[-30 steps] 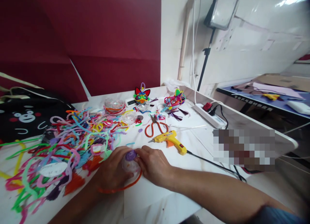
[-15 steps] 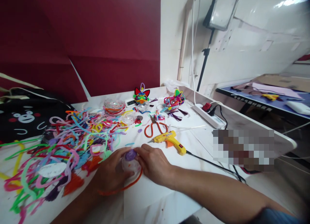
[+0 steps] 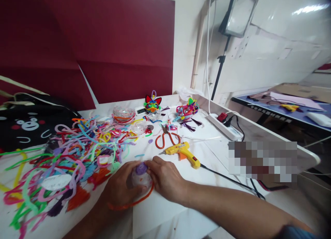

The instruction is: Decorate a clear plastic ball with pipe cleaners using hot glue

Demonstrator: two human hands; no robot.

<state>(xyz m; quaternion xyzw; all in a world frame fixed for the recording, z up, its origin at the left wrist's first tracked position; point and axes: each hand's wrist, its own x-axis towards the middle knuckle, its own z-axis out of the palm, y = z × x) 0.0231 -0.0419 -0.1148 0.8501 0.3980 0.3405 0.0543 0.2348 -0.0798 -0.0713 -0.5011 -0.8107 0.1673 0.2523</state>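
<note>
My left hand [image 3: 120, 184] is closed around the side of a clear plastic ball [image 3: 139, 179], near the front of the table. A purple fuzzy coil [image 3: 141, 168] sits on top of the ball. My right hand [image 3: 165, 175] presses its fingers against the coil and the ball's right side; the fingertips are partly hidden. An orange pipe cleaner [image 3: 143, 199] curves from the ball's right side, under my left hand, to the left. Just beyond my right hand lies a yellow hot glue gun [image 3: 182, 151], its nozzle pointing left. Orange-handled scissors [image 3: 167, 137] lie behind it.
A heap of colourful pipe cleaners [image 3: 85, 142] covers the table's left side. Clear plastic shells [image 3: 123, 115] and two decorated figures, one red-eared [image 3: 152, 104], one pink [image 3: 187, 110], stand at the back. A power strip [image 3: 224, 127] and the glue gun's cord [image 3: 230, 178] lie right.
The whole scene has shifted slightly right and down as the camera moved. Both hands keep their grip on the ball and the purple coil, with hardly any other difference.
</note>
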